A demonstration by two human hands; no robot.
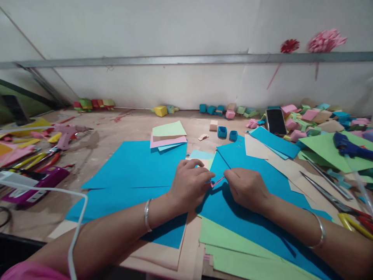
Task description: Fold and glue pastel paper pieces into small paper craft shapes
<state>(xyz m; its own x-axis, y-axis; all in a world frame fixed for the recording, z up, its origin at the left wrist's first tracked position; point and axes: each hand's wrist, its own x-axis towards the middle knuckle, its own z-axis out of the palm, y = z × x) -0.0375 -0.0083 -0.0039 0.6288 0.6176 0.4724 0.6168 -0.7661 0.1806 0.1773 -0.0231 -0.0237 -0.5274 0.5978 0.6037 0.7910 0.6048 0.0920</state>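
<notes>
A thin pink strip (217,182), bent into a V, stretches between my hands above blue paper sheets. My left hand (189,182) pinches one end with its fingertips. At the other end, my right hand (247,188) is closed on the strip, thumb and forefinger together. Under my right hand lies a large blue paper sheet (262,171), with green paper (230,237) at its near edge. Another blue sheet (140,167) lies under my left forearm. Beyond my hands stand two small open blue paper boxes (222,132) and a peach cube (213,125).
Scissors (323,194), a blue glue gun (345,146) and a phone (276,121) are on the right, near piled paper cubes (320,116). A pink glue gun (67,136) and purple power strip (40,184) lie left. A white cable (83,210) crosses my left forearm.
</notes>
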